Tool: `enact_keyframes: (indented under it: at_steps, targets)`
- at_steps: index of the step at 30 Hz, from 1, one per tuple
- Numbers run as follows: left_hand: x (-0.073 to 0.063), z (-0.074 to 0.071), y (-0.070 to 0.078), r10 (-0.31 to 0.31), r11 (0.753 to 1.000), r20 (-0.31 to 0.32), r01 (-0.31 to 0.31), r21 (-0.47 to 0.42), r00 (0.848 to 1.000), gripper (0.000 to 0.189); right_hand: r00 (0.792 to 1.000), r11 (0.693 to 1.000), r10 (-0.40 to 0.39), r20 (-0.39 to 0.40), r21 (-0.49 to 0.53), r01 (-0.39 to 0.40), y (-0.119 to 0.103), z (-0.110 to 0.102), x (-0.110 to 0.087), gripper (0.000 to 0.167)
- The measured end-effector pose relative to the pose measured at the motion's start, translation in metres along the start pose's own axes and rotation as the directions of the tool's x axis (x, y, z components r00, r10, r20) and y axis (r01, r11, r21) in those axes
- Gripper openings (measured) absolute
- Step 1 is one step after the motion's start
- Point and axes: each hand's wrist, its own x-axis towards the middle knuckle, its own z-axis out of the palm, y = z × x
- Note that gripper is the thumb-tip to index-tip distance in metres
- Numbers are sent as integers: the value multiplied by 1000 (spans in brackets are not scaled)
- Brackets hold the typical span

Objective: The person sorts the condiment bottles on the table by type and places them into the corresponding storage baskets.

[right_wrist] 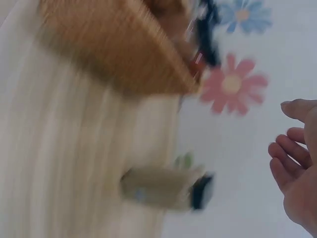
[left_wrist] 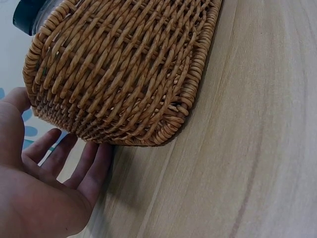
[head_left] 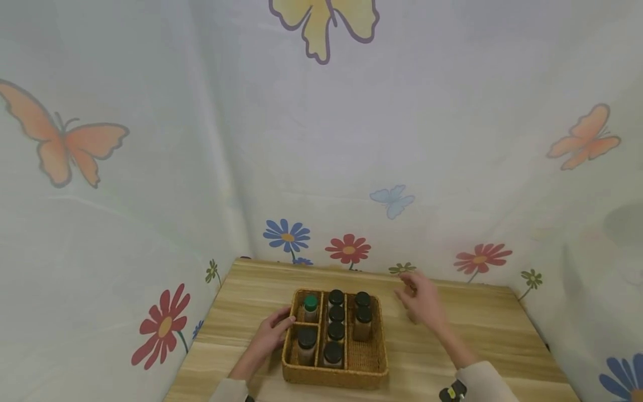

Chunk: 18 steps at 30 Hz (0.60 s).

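Note:
A wicker basket (head_left: 334, 377) with compartments holds several black-lidded jars (head_left: 334, 354) and one green-lidded jar (head_left: 310, 303). My left hand (head_left: 271, 334) rests against the basket's left side, thumb at the rim. Nearly straight fingers (left_wrist: 86, 166) touch the woven wall in the left wrist view. To the right of the basket, my right hand (head_left: 424, 301) is raised over the table with nothing held, its fingers loosely bent. The right wrist view, blurred, has a beige jar with a dark lid (right_wrist: 158, 188) standing on the table near this hand.
The wood-grain table (head_left: 467, 335) ends at the back against a pale curtain (head_left: 311, 139) printed with flowers and butterflies. The basket's right compartment (head_left: 365, 356) has bare woven floor at its front.

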Motion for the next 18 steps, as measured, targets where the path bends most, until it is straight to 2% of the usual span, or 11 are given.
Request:
enact_keyframes:
  at_steps: [3,6,9,12,18]
  targets:
    - [0,-1,0,4,1000,-4,-4,-2,1000,63,999,999,52,-16,9,-52,33,-6,-4,38]
    - [1,-2,-1,3,1000,-7,-3,0,1000,63,997,996,73,-19,-44,-74,55,-10,-11,41]
    - [0,-2,-1,3,1000,-3,-3,3,1000,65,996,989,92,-1,-116,-92,68,-10,-19,48]
    - [-1,-2,-1,2,1000,2,-2,5,1000,65,993,984,119,21,-138,-115,77,-6,-26,55]
    - [-2,-2,-1,3,1000,4,-3,8,1000,64,985,982,168,25,-89,-165,95,6,-33,52]
